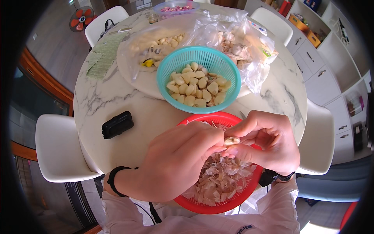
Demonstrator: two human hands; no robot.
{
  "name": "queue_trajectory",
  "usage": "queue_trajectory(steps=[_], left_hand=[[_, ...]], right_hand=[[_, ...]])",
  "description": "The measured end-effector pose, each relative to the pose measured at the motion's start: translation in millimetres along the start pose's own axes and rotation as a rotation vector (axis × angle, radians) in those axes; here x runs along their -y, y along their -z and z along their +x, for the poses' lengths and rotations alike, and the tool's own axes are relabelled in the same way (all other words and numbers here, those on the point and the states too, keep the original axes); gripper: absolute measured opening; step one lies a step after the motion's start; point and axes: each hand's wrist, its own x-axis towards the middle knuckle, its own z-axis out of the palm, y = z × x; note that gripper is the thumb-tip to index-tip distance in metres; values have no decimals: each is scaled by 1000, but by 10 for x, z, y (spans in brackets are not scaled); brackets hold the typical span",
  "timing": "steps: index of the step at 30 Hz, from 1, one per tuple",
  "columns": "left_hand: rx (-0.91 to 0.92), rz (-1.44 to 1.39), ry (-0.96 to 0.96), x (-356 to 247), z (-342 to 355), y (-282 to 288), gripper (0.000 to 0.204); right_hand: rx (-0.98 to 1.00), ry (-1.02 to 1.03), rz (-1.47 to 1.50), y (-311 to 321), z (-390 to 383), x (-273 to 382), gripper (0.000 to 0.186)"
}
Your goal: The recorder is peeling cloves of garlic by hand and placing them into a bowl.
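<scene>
Both our left hand (177, 162) and right hand (269, 142) pinched one garlic clove (231, 140) between fingertips, above the red basket (194, 204) at the table's (97, 101) near edge. We judged it light, firm and slippery, best gripped at its ends.

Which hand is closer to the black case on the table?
Left. The left hand is just right of and below the black case; the right hand sits farther right, beyond the garlic clove both pinch.

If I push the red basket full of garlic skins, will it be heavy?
Probably not. The red basket holds only thin, papery garlic skins, so it likely slides easily on the smooth marble table. A hard shove might scatter the loosely heaped skins.
</scene>
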Motion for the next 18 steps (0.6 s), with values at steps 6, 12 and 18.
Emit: queue_trajectory(steps=[6, 12, 18], left_hand=[[-49, -103, 76, -65, 0, 31, 20], [-3, -72, 69, -36, -34, 32, 19], [-42, 4, 29, -40, -31, 8, 18]], right_hand=[[6, 56, 58, 4, -6, -18, 17], [15, 79, 11, 24, 8, -32, 17], [-119, -18, 48, -47, 21, 19, 20]])
